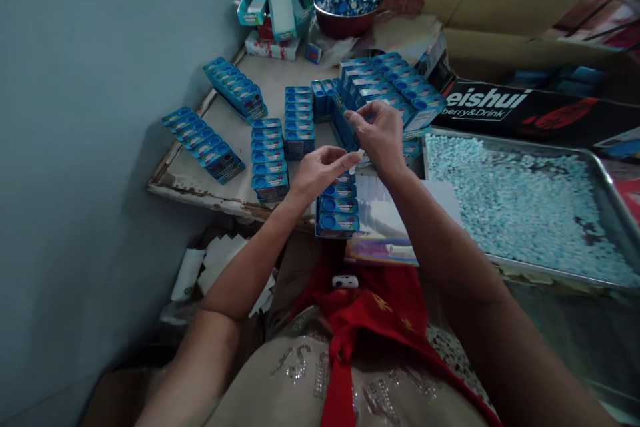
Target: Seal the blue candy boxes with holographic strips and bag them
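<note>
My left hand [323,172] pinches a small white piece [356,161] between thumb and fingertips, just above a row of blue candy boxes [339,205] at the table's front edge. Slightly higher and to the right is my right hand [381,132], its thumb and fingertips pressed together; what they hold, if anything, is hidden. Behind it stands a block of stacked blue boxes [395,80]. Left of my hands are two more upright rows of boxes, a near row [269,159] and a farther row [299,121]. A shiny sheet [383,213] lies under my right forearm.
A metal tray [597,163] of small pale-blue candies lies at right, before a black printed carton [540,113]. Two slanted box rows, one nearer [205,145] and one farther [237,90], line the left edge. A red bowl [345,25] with blue round pieces stands behind.
</note>
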A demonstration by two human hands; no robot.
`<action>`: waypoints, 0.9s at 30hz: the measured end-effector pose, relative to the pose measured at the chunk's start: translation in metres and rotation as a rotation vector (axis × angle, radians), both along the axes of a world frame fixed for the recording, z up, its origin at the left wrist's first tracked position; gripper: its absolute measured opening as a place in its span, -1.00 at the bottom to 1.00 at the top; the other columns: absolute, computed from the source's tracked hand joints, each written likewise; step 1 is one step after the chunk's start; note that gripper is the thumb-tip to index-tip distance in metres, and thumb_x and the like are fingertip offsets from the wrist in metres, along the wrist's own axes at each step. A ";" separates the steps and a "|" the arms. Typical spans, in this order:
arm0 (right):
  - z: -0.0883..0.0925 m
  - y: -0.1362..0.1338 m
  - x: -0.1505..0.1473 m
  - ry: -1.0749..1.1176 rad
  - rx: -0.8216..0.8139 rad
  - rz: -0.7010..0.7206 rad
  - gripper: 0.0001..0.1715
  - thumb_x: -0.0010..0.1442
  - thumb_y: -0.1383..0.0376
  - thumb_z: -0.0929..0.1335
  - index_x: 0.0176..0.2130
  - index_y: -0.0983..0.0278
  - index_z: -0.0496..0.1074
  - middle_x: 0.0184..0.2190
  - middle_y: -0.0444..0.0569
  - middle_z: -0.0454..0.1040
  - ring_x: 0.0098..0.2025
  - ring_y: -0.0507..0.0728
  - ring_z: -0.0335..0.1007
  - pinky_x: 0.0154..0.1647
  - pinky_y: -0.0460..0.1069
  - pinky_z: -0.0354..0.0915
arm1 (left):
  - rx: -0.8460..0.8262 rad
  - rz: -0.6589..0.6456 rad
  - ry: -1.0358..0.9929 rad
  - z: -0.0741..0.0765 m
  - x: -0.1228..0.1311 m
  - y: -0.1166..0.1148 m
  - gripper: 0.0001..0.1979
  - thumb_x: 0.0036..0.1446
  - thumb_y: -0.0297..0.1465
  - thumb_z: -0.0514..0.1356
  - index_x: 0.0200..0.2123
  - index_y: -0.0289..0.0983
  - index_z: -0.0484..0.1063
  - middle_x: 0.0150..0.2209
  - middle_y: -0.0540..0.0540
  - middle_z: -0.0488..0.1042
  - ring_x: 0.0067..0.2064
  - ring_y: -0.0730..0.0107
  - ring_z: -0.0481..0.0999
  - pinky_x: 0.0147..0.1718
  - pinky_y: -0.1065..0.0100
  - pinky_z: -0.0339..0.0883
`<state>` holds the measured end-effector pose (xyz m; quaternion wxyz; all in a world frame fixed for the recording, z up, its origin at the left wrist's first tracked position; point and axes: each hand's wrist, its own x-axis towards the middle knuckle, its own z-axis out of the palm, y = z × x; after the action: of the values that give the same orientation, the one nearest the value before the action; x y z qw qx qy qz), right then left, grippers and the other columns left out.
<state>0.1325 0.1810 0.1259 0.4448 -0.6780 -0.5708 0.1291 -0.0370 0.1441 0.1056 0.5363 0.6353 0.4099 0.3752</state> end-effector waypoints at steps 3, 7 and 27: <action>0.000 0.000 -0.004 0.058 0.066 0.006 -0.62 0.33 0.00 0.44 -0.37 0.18 0.40 -0.47 -0.13 0.38 -0.34 0.13 0.39 -0.20 0.09 0.33 | -0.133 0.000 -0.105 -0.008 0.008 -0.006 -0.46 -0.05 -0.01 0.56 -0.23 -0.31 0.56 -0.33 -0.09 0.60 -0.33 0.38 0.55 -0.34 0.37 0.41; -0.001 -0.002 -0.003 0.210 0.106 0.075 -0.48 0.31 -0.15 0.44 -0.40 0.17 0.36 -0.50 -0.14 0.35 -0.35 0.11 0.40 -0.29 0.05 0.33 | -0.182 -0.003 -0.134 -0.009 0.000 -0.007 -0.53 -0.04 -0.03 0.53 -0.37 -0.28 0.51 -0.45 0.00 0.50 -0.44 0.47 0.43 -0.40 0.39 0.36; -0.057 -0.032 -0.022 0.417 -0.012 0.032 -0.72 -0.10 0.30 0.49 -0.33 0.16 0.40 -0.48 -0.22 0.45 -0.41 0.09 0.39 -0.33 0.03 0.27 | 0.193 -0.626 1.003 0.036 -0.046 0.119 -0.66 0.07 -0.14 0.29 -0.25 -0.25 0.71 -0.31 -0.10 0.61 -0.18 0.20 0.50 -0.19 0.30 0.23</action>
<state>0.1106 0.1488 0.0693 0.5471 -0.6302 -0.4762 0.2770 -0.0832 0.2630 0.1420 0.3024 0.8712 0.3705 -0.1107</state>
